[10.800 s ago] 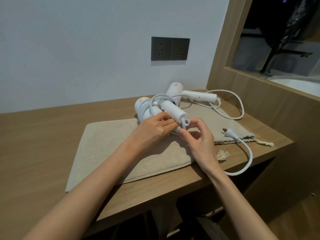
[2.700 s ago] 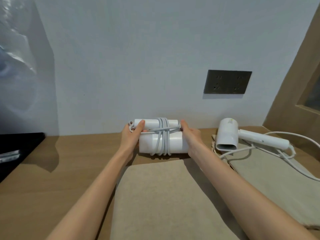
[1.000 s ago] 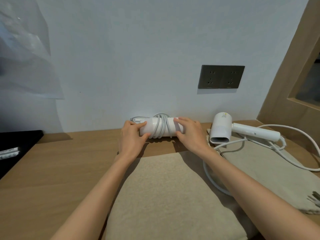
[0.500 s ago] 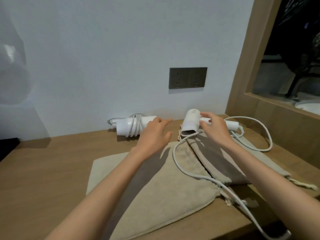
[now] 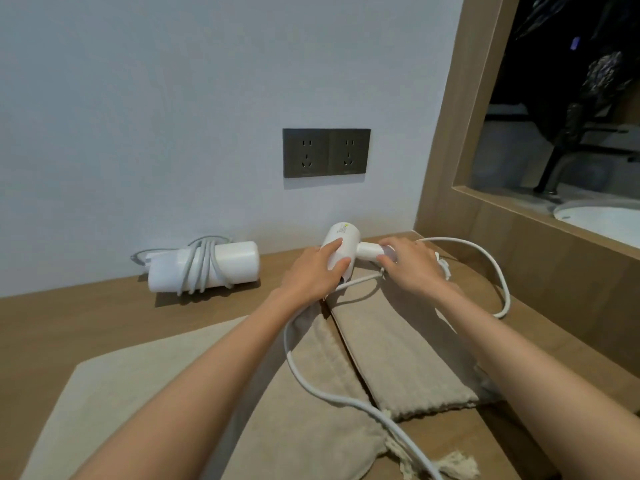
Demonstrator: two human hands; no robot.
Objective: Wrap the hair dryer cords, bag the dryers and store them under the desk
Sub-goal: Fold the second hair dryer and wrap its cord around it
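Below the socket (image 5: pixel 326 153), the left grip (image 5: pixel 313 271) curls round the dryer (image 5: pixel 343 237) and the right grip (image 5: pixel 412 268) round its handle (both closed on it), yet the loose cord (image 5: pixel 286 341) trailing across the worktop (image 5: pixel 86 317) could snag during wrapping.

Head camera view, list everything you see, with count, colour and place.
Cord-wrapped plastic hair dryer: one, white, on the desk by the wall, left.
Unwrapped plastic hair dryer: one, white, further right, gripped by both hands.
Loose power cord: one, white, trailing over the bags.
Fabric drawstring bags: two, beige, flat on the desk, left bag, right bag.
Wooden desk: one, brown, against the wall.
Double wall socket: one, dark grey, above the dryers.
Round basin: one, white, far right.
Left hand: one, on the unwrapped dryer's barrel.
Right hand: one, on its handle.
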